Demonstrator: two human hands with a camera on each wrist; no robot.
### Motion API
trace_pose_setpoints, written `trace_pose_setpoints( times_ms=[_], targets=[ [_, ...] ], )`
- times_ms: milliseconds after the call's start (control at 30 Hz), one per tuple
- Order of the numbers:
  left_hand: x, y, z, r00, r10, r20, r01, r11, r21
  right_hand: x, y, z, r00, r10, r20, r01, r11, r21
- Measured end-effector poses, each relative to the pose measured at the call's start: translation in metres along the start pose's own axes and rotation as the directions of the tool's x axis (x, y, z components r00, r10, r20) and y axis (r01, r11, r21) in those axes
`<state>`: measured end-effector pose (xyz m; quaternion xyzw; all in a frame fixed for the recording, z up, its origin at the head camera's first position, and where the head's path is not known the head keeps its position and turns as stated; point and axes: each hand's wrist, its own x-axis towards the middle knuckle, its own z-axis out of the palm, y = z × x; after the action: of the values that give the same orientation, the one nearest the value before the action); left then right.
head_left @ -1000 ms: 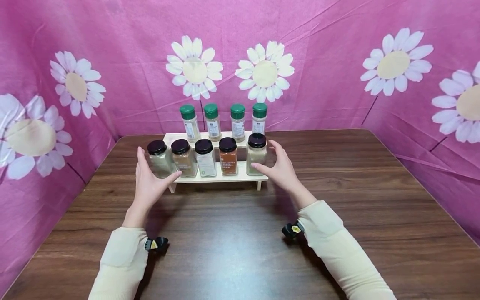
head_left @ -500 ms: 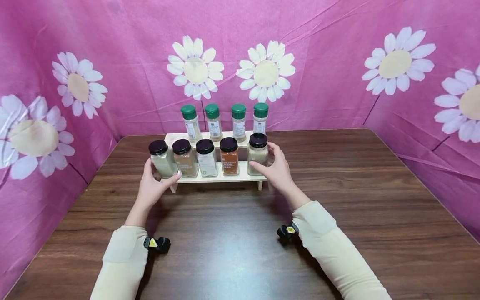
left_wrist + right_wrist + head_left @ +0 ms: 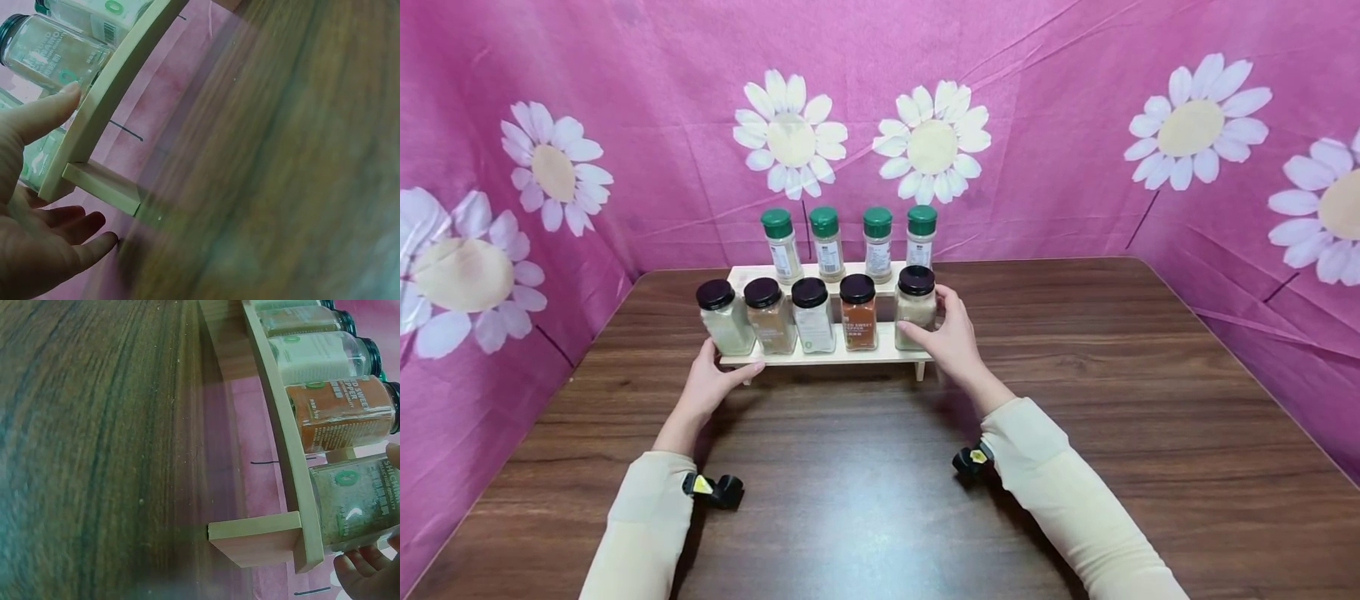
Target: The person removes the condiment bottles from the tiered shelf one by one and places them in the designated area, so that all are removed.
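A pale wooden two-tier rack (image 3: 831, 358) stands on the table, holding several spice jars. My right hand (image 3: 953, 340) holds the black-lidded spice jar (image 3: 916, 310) at the right end of the lower tier, thumb in front, fingers on its right side. My left hand (image 3: 709, 383) is at the rack's left end, low beside the pale green spice jar (image 3: 727, 329). In the left wrist view the left thumb (image 3: 56, 111) lies across the shelf's front edge, while the other fingers (image 3: 78, 225) spread loosely by the shelf end. Some fingertips are hidden.
Between the end jars stand a brown jar (image 3: 771, 329), a white-labelled jar (image 3: 815, 327) and a red sweet pepper jar (image 3: 859, 323). Green-capped bottles (image 3: 827, 254) line the upper tier. Behind the wooden table (image 3: 865, 467) hangs a pink flowered cloth (image 3: 1060, 167).
Both hands have come in toward the rack. The left hand has dropped from beside the left jar to the shelf end; the right has closed onto the right jar. The jars look unmoved.
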<state>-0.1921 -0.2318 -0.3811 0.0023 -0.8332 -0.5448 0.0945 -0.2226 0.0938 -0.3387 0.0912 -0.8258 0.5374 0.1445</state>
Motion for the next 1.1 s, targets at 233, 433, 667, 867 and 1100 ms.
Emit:
trace_pose_setpoints(
  times_ms=[233,433,667,867,1100],
  targets=[
    [0.002,-0.001,0.004,1.000,0.002,-0.013,-0.003,0.998,-0.061,0.001,0.001,0.008,0.998,-0.005,-0.065,0.005,1.000,-0.002],
    [0.004,-0.005,0.006,0.999,0.029,-0.040,-0.034,0.991,-0.129,0.003,0.000,0.012,0.992,-0.004,-0.124,0.002,1.000,-0.018],
    [0.005,-0.008,0.006,0.998,0.035,-0.042,-0.042,0.986,-0.160,0.005,0.001,0.014,0.984,-0.025,-0.176,0.029,0.999,0.021],
    [0.004,-0.010,0.008,0.999,0.013,-0.035,-0.020,0.980,-0.197,0.002,-0.002,0.012,0.987,0.008,-0.160,0.005,0.997,0.081],
    [0.003,-0.012,0.007,0.999,-0.008,-0.042,-0.001,0.978,-0.208,-0.004,-0.005,0.006,0.992,0.020,-0.121,-0.007,0.994,0.107]
  ],
)
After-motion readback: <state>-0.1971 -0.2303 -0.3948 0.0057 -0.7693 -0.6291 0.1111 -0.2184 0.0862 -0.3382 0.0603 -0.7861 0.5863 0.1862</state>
